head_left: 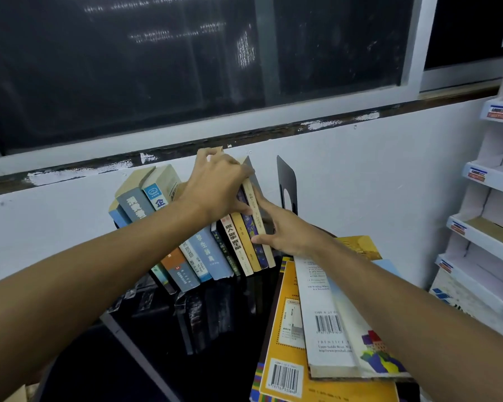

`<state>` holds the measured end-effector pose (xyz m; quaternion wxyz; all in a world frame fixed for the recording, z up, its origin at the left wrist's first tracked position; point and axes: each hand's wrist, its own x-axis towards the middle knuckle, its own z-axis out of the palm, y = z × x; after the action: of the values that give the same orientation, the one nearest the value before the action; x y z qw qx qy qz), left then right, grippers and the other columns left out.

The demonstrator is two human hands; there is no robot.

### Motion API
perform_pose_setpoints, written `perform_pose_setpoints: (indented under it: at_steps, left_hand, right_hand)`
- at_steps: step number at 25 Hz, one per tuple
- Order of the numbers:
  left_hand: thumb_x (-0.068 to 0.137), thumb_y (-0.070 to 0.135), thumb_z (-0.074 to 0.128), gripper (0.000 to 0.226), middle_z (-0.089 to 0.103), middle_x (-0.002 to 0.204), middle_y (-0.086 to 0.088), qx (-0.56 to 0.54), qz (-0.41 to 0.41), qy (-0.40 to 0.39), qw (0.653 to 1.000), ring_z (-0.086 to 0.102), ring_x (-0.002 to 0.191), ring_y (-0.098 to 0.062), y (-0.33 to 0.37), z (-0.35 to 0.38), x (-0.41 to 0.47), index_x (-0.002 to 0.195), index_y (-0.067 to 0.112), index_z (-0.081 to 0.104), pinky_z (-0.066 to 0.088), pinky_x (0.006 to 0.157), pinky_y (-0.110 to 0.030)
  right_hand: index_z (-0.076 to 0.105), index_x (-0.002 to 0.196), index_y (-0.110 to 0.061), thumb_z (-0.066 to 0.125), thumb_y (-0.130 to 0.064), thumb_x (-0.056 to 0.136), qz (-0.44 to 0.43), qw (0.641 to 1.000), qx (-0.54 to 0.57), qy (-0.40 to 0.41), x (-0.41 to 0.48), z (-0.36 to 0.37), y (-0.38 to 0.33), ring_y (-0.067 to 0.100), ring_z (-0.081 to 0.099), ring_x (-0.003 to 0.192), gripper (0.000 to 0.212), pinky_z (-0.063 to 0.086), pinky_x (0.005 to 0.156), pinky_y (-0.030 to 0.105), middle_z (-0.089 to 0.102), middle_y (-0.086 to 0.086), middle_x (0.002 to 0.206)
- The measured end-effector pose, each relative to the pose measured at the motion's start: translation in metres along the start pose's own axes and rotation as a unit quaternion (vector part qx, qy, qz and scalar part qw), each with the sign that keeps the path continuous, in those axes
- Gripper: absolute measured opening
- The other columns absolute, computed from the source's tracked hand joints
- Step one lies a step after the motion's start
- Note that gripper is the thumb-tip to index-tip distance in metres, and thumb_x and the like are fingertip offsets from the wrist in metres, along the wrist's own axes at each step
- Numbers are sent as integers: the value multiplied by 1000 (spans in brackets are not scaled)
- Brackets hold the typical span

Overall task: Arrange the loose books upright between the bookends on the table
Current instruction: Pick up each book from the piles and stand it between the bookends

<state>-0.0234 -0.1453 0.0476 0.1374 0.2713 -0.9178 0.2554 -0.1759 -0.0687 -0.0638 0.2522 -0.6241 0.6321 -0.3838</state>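
A row of several books stands on the black table, leaning to the left against the wall. My left hand grips the tops of the rightmost upright books, fingers curled over their upper edges. My right hand presses with straight fingers against the side of the last cream-spined book. A black metal bookend stands just right of the row, apart from the last book. Loose books lie flat at the right: a white one on a yellow one. The left bookend is hidden.
A white wall and a dark window run behind the table. A white cardboard display rack with several shelves stands at the right. The table's front left edge slants toward me.
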Motion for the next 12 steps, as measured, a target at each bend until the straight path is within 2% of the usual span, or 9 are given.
perform_pose_setpoints:
  at_steps: [2,4,6,8,10,12]
  left_hand:
    - [75,62,75,63,66,127,1,-25,3,-1,1000,50,132,-19,4,-3,-1,128,30,61,22,113,-49]
    - [75,59,78,73,56,145,0,-64,9,-8,998,42,141,-20,5,-8,-1,137,31,55,22,118,-50]
    - [70,56,84,94,30,164,-3,-108,2,-18,994,26,152,-25,4,-14,0,151,32,41,24,121,-53]
    - [67,55,86,106,15,169,-5,-126,-18,-39,991,13,155,-29,4,-19,2,156,35,32,24,122,-57]
    - [65,54,88,107,14,169,-7,-142,-38,-65,987,10,156,-32,1,-18,2,155,36,33,26,120,-59]
    - [65,50,89,101,23,166,-10,-162,-39,-78,983,17,154,-30,-1,-14,0,152,33,41,34,117,-56]
  right_hand:
    - [-8,155,-57,73,-18,94,18,999,-26,2,-1,0,1,14,60,127,109,58,98,46,56,-8,147]
    - [-10,157,-50,76,-20,91,38,998,-41,-3,-2,-2,0,16,61,127,112,58,98,47,55,-6,149]
    - [-14,158,-47,77,-19,90,51,997,-58,-12,-3,-4,-2,18,63,123,116,59,95,46,56,-2,148]
    - [-20,158,-41,76,-17,91,66,995,-72,-21,-4,-6,-4,18,65,120,119,58,97,44,56,0,148]
    - [-23,157,-41,75,-16,92,76,994,-77,-30,-2,-7,-5,19,65,119,120,57,98,45,56,2,148]
    - [-23,156,-45,76,-16,92,72,994,-73,-37,2,-6,-1,20,67,117,121,58,98,47,58,1,147]
